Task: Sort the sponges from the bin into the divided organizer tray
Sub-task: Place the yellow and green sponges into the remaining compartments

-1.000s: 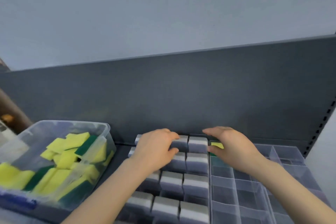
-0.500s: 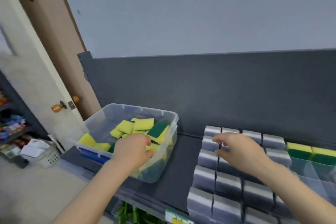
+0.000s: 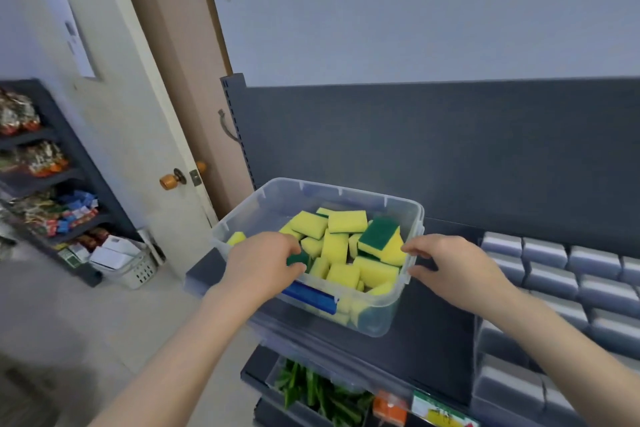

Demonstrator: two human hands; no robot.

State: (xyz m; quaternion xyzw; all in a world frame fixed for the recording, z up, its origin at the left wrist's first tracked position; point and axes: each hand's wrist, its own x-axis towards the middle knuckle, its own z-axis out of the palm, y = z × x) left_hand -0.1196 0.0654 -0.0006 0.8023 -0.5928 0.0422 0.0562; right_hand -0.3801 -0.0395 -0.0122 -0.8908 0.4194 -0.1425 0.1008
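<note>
Nearest, both forearms reach forward over the shelf (image 3: 433, 333) edge. The left hand (image 3: 261, 265) dips inside the near-left corner of the clear bin (image 3: 377, 315), fingers curled down onto a green-backed sponge (image 3: 298, 258); whether it has actually closed on that sponge I cannot tell. The right hand (image 3: 450, 263) hangs loose and empty at the bin's right rim, fingertips at or just off the plastic. The step in hand looks like taking the next sponge: best to pinch one by its short edges and lift it straight up clear of the wall, with the right hand steadying the rim so the light bin does not slide. The rest of the yellow sponges (image 3: 346, 246) lie jumbled across the bin. There is open shelf between the bin and the organizer tray (image 3: 554, 274) at far right, whose visible compartments hold grey blocks. The bin's left end sits close to the shelf's edge, so pushing leftward looks risky.
</note>
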